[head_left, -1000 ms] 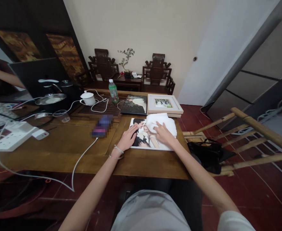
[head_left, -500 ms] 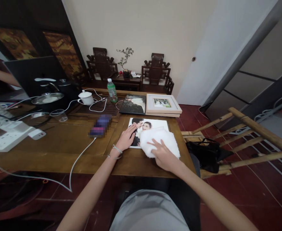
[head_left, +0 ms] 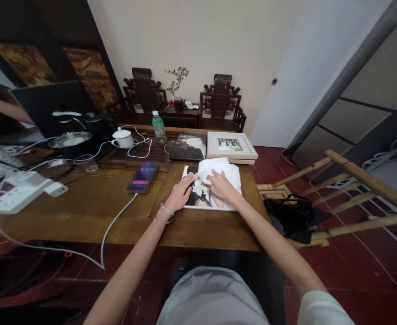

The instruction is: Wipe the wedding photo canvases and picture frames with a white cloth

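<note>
A wedding photo panel (head_left: 198, 198) lies flat on the wooden table before me. My left hand (head_left: 181, 193) rests on its left edge with the fingers stretched out flat, holding nothing. On the upper right of the photo is a folded white cloth (head_left: 223, 169). My right hand (head_left: 223, 186) presses on this cloth, its fingers bent against the near left part of it. The cloth and my right hand hide much of the photo's upper and right side.
Behind the photo lie a dark photo panel (head_left: 188, 146) and stacked light-framed pictures (head_left: 246, 146). To the left are a phone (head_left: 142, 177) on a cable, a bottle (head_left: 158, 127), a lidded cup (head_left: 122, 138) and a power strip (head_left: 14, 196). A bamboo chair (head_left: 364, 171) stands right.
My right hand and the white cloth have moved away from me across the photo, from its near right corner to its upper part. The left hand stays on the left edge.
</note>
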### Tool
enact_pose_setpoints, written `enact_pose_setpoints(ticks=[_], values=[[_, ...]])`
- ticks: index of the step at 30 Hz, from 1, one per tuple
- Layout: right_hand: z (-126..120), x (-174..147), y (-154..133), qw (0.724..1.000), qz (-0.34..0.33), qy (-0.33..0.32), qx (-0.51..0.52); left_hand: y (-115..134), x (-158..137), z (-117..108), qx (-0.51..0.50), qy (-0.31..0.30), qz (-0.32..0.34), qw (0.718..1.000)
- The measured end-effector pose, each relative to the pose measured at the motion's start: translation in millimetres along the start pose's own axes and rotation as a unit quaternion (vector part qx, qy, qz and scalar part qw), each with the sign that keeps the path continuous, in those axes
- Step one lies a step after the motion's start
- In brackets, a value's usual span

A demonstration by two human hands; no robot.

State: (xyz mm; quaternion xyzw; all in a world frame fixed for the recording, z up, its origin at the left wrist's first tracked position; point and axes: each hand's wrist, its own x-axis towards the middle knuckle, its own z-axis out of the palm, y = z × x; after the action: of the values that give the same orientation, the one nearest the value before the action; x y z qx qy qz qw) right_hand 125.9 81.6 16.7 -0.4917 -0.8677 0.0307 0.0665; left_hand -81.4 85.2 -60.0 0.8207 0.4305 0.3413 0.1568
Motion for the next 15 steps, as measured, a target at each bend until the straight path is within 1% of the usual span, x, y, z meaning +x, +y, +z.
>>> enact_pose_setpoints(ticks=[5,7,9,12,15], values=[[10,-67,-30,0.999,-0.053,-0.004,0.014,3,0,0,-0.003,0.004,-0.004,1.000],[10,-91,-43,0.997,-0.069,-0.014,0.026,5,0,-1,-0.004,0.001,-0.008,1.000],[7,-108,-52,0.995,-0.083,-0.028,0.035,7,0,-2,-0.003,-0.002,-0.011,1.000],[1,-114,-54,0.994,-0.089,-0.049,0.050,8,0,-3,0.001,-0.004,-0.014,1.000],[-2,-96,-41,0.995,-0.074,-0.049,0.052,6,0,-2,-0.001,-0.004,-0.011,1.000]])
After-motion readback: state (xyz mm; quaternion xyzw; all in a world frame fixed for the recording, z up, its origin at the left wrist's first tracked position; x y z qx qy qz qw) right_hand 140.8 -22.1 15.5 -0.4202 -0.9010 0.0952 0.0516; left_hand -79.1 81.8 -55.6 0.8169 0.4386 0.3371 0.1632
